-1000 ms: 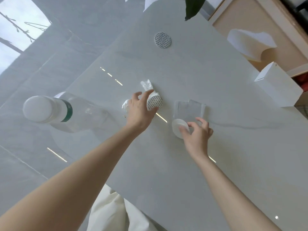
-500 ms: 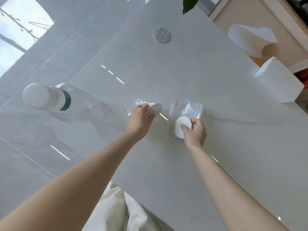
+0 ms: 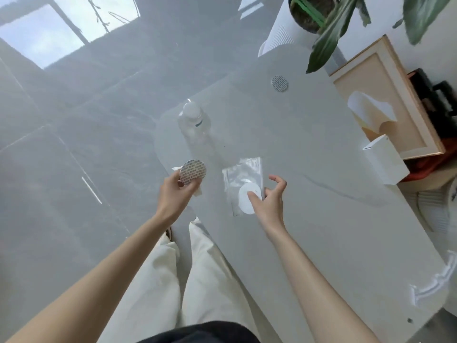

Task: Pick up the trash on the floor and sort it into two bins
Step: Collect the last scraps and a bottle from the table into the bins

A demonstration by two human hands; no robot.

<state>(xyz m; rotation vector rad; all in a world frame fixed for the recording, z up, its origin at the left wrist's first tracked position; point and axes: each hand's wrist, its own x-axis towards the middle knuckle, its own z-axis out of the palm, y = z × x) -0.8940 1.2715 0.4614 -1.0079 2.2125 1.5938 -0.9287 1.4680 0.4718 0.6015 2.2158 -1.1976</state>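
Observation:
My left hand (image 3: 174, 191) holds a round silver foil seal (image 3: 193, 171) upright between thumb and fingers, with a crumpled white tissue (image 3: 197, 191) tucked behind it. My right hand (image 3: 268, 196) pinches a clear plastic bag (image 3: 243, 179) and a white round disc (image 3: 247, 198) together, lifted off the floor. A clear plastic bottle (image 3: 195, 125) with a white cap lies on the pale floor slab beyond both hands. A second foil seal (image 3: 279, 83) lies farther away on the floor.
A small white box (image 3: 385, 162) stands at the right beside a shallow wooden tray (image 3: 385, 100) holding a curled white paper (image 3: 371, 110). A potted plant (image 3: 321, 16) stands at the top. My legs in white trousers (image 3: 188, 273) are below.
The view has risen and pulled back from the floor. Both hands lifted their items up; the bottle now looks farther away, beyond the hands.

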